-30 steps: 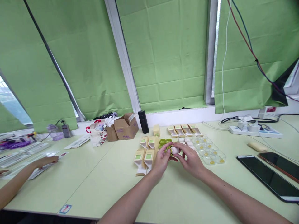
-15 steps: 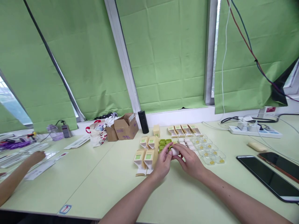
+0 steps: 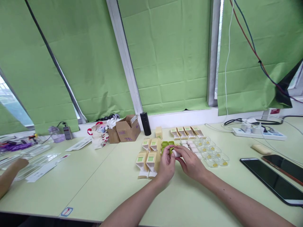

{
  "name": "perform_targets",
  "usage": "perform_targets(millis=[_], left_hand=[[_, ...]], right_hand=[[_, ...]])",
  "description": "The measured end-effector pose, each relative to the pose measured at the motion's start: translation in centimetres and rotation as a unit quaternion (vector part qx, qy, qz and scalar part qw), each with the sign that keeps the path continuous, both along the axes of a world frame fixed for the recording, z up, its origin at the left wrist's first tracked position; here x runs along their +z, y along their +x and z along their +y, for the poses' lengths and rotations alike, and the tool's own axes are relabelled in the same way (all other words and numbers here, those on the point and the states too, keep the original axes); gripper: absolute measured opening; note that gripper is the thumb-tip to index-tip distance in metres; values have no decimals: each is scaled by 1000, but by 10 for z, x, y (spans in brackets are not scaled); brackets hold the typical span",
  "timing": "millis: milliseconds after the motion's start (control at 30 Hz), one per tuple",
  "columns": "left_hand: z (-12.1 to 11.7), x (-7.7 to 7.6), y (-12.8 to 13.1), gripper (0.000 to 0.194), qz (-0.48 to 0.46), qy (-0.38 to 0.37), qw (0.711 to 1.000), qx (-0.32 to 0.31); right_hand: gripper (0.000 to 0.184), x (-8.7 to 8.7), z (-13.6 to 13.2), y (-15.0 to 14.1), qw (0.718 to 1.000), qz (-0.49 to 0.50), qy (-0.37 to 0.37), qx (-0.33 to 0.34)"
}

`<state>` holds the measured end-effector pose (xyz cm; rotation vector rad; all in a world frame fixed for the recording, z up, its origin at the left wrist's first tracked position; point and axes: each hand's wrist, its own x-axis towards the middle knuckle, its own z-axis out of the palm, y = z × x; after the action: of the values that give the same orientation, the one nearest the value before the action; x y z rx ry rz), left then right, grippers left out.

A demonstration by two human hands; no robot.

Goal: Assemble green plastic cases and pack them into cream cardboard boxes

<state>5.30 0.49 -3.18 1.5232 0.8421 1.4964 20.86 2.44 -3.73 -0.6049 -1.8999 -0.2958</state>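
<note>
My left hand [image 3: 166, 164] is closed around a small green case [image 3: 171, 150]. My right hand [image 3: 190, 160] pinches a white rounded piece [image 3: 175, 154] against it, and fingers partly cover both. Whether the white piece sits inside the green case I cannot tell. Just behind my hands stand several similar green cases [image 3: 164, 143]. To their right are white rounded pieces [image 3: 190, 145] in rows. Cream boxes [image 3: 151, 157] with green squares and raised flaps are left of my left hand. Clear plastic trays [image 3: 214, 156] with yellow spots lie beyond my right hand.
More open boxes [image 3: 187, 132] stand at the back, near a black cylinder [image 3: 145, 124] and a cardboard box [image 3: 128, 128]. On the right lie two phones [image 3: 267, 176] and a power strip [image 3: 260, 134]. A co-worker's hand [image 3: 20, 164] is over clear strips at far left.
My hands have shifted slightly, turning the green case and the white piece, with my fingers closer together. The co-worker's hand has moved left, away from the white sheet.
</note>
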Motion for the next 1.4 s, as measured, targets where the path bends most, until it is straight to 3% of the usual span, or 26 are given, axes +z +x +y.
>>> perform_targets(millis=[233,567,800,967,1400], left_hand=[[-1,-1,3,43,-6,10,1000,1],[-1,-5,2,38,21,24,999,20],[-2,-5,-5,53,16,-4,999,-35],[3,-11,-4,65,5,-37,999,-30],[3,0,-1,58,-28,-52,998,-30]], right_hand=[[41,3,-3,-1,999,-8,-31,24],[38,4,-4,-3,999,-5,-21,23],[44,-11,4,3,999,15,-28,3],[50,-14,5,6,1000,12,-27,-4],[43,-12,4,3,1000,9,-9,-26]])
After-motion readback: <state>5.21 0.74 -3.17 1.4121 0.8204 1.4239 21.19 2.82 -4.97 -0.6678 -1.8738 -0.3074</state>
